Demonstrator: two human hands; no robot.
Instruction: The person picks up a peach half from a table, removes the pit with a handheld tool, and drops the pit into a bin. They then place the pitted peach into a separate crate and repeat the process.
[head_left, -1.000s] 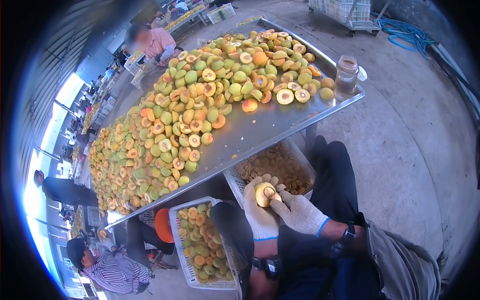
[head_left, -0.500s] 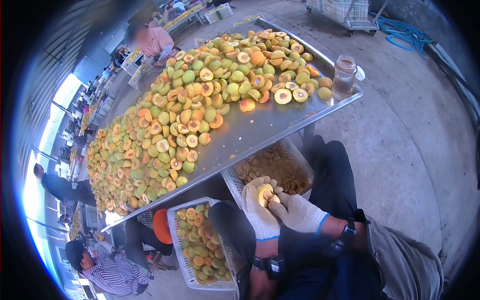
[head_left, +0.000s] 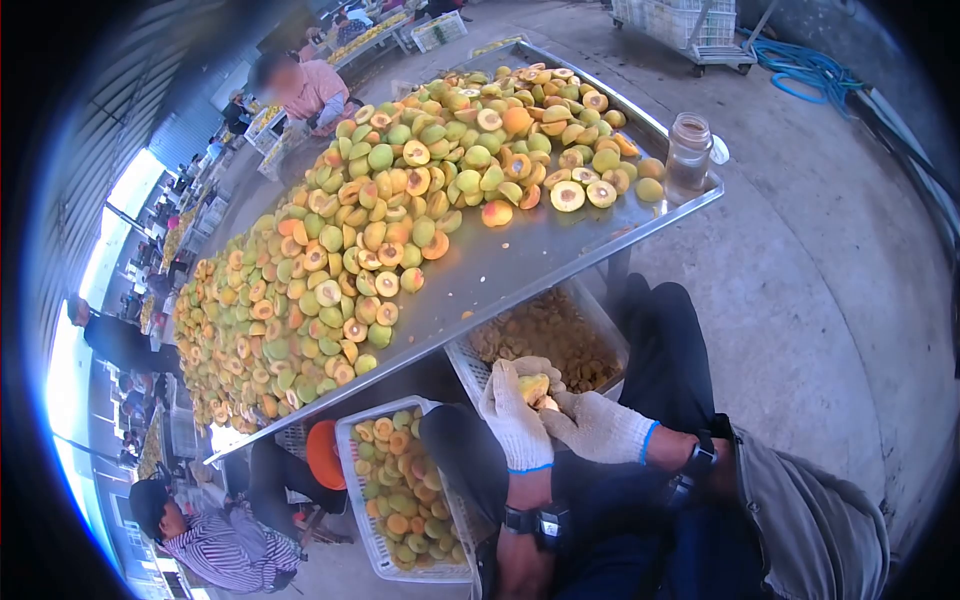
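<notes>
1. Steel table [head_left: 520,265], heaped with fruit halves [head_left: 380,215], fills upper centre; jar [head_left: 688,155] at its right corner.
2. Crate [head_left: 353,500] lower left of centre; scrap bin [head_left: 464,374] behind the hands, partly blocked.
3. Left hand [head_left: 517,415] grasps a fruit piece [head_left: 534,387], just below centre; right hand [head_left: 600,425] bends against it, grip unclear.
4. Gloves hide its facing and long axis.

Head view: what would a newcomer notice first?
Probably the fruit heap, many pieces halved, spread over the metal table. Below, the gloved left hand holds a fruit piece, the gloved right hand close against it. A jar stands at the table's right corner.
</notes>
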